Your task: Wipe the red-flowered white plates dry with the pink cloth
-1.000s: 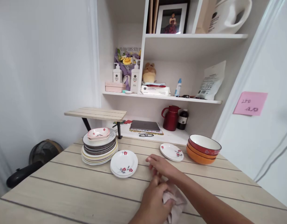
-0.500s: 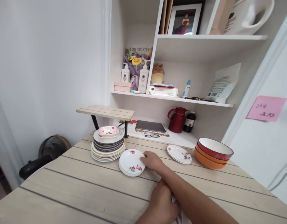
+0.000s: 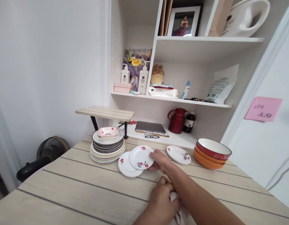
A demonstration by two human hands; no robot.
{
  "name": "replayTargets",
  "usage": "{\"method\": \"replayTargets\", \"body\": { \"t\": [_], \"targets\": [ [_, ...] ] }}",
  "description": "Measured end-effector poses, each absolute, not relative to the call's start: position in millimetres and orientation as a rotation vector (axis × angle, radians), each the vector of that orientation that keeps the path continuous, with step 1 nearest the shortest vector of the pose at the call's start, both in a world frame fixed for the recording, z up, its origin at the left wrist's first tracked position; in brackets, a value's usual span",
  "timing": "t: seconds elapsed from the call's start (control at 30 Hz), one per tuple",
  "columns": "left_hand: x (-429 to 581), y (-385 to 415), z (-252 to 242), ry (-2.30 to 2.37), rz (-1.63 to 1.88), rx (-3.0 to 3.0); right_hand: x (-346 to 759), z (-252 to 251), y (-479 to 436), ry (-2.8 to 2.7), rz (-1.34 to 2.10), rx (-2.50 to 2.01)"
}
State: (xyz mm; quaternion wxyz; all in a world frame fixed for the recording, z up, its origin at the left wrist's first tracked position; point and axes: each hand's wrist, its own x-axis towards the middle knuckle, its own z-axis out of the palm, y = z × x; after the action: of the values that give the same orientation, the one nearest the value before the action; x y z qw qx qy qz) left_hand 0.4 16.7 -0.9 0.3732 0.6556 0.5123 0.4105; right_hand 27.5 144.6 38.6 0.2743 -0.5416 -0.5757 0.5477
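Observation:
Pinched at its right edge by my right hand [image 3: 160, 160] is a white plate [image 3: 141, 157] with red flowers. It is lifted and overlaps similar small plates [image 3: 126, 170] on the table. Below my right forearm, my left hand [image 3: 161, 198] is closed round a pale cloth [image 3: 179, 214], partly hidden by the arm. More flowered plates [image 3: 176, 153] lie to the right of my right hand. At the left stands a tall plate stack [image 3: 107, 153] with a pink rectangular dish [image 3: 108, 132] on top.
Nested bowls [image 3: 211, 156], red over orange, stand at the right. Behind the plates are a small raised shelf [image 3: 104, 113], a laptop [image 3: 151, 127], glasses [image 3: 152, 136], a red jug [image 3: 177, 121] and a dark bottle [image 3: 189, 122]. A fan [image 3: 52, 148] is beyond the table's left edge.
My right hand has lifted the top flowered plate off the small pile and shifted it up and right, uncovering the plate beneath. My left hand still grips the cloth.

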Motion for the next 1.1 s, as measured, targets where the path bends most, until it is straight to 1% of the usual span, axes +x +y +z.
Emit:
{"method": "replayTargets", "body": {
  "t": [0.13, 0.43, 0.57, 0.73, 0.9, 1.0, 1.1],
  "targets": [
    [-2, 17, 1, 1.343, 1.058, 1.706, 44, 39, 136, -1.274, 1.643, -1.288],
    [-5, 19, 11, 1.316, 1.063, 1.754, 137, 35, 116, -0.853, 1.620, -0.920],
    [-7, 21, 14, 1.323, 1.101, 1.769, 169, 30, 98, -0.687, 1.695, -0.762],
    [-9, 23, 12, 1.353, 1.173, 1.743, 173, 19, 78, -0.507, 1.788, -0.679],
    [-14, 23, 8, 1.408, 1.162, 1.811, 168, 16, 73, -0.554, 1.885, -0.536],
    [-15, 22, 5, 1.460, 1.152, 1.895, 170, 19, 74, -0.530, 1.878, -0.530],
    [-12, 19, 1, 1.600, 1.259, 1.912, 174, 22, 77, -0.453, 1.842, -0.567]
  ]
}}
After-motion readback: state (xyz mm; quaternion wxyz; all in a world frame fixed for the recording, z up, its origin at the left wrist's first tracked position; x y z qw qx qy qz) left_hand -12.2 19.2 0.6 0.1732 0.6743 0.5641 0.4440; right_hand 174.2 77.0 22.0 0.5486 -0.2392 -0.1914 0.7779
